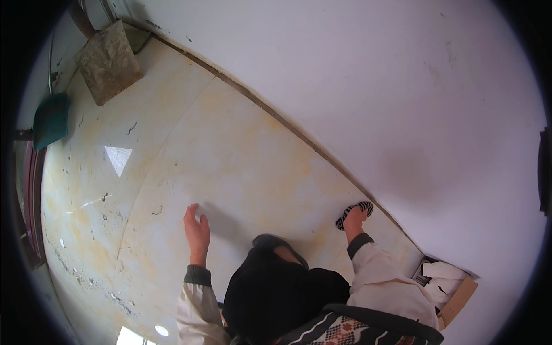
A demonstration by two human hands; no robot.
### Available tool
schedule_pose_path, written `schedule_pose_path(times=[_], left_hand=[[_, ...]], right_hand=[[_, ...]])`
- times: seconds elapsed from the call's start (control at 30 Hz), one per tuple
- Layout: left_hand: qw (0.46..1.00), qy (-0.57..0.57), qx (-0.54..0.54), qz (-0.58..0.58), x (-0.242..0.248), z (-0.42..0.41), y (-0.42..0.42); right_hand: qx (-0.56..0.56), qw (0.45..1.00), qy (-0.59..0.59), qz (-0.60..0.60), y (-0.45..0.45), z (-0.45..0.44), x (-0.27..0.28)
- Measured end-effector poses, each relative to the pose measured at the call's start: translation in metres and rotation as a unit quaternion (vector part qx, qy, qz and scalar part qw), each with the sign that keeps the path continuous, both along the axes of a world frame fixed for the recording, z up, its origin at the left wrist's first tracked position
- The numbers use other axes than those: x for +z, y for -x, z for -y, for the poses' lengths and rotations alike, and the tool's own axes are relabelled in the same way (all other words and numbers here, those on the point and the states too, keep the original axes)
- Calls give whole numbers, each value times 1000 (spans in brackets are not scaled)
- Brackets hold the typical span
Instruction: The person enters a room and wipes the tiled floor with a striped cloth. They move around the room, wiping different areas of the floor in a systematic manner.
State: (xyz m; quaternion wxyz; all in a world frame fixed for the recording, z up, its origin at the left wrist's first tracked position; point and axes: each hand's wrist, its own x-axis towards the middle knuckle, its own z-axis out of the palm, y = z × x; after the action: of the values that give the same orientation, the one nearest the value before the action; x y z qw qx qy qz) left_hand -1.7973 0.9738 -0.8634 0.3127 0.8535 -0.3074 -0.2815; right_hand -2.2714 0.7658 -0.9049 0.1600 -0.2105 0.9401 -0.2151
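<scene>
My right hand (355,219) is closed around a black-and-white striped fabric item (365,207), close to the foot of the wall. The hand covers its middle, so I cannot tell exactly what it is. Out over the tiled floor (258,142), my left hand (197,230) holds nothing, its thumb apart from the fingers. Below and between the hands are my dark-clothed legs (284,297) and one black shoe (269,240).
Beside my right arm, a cardboard box (458,302) with white paper (444,276) stands against the white wall (388,108). A dirty square shovel (110,64) and a green dustpan (51,118) are at the far left. Debris (123,302) dots the floor near a doorway (34,198).
</scene>
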Motion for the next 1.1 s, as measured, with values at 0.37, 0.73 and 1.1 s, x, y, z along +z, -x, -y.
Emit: schedule_pose_path(times=[0.37, 0.73, 1.1], left_hand=[[999, 10, -29, 21, -5, 10, 32], [996, -19, 86, -29, 8, -13, 17], [905, 240, 332, -118, 26, -18, -24]], right_hand=[[677, 684, 153, 224, -455, 89, 8], [552, 812, 183, -48, -286, 61, 3], [696, 488, 31, 525, -501, -88, 32]])
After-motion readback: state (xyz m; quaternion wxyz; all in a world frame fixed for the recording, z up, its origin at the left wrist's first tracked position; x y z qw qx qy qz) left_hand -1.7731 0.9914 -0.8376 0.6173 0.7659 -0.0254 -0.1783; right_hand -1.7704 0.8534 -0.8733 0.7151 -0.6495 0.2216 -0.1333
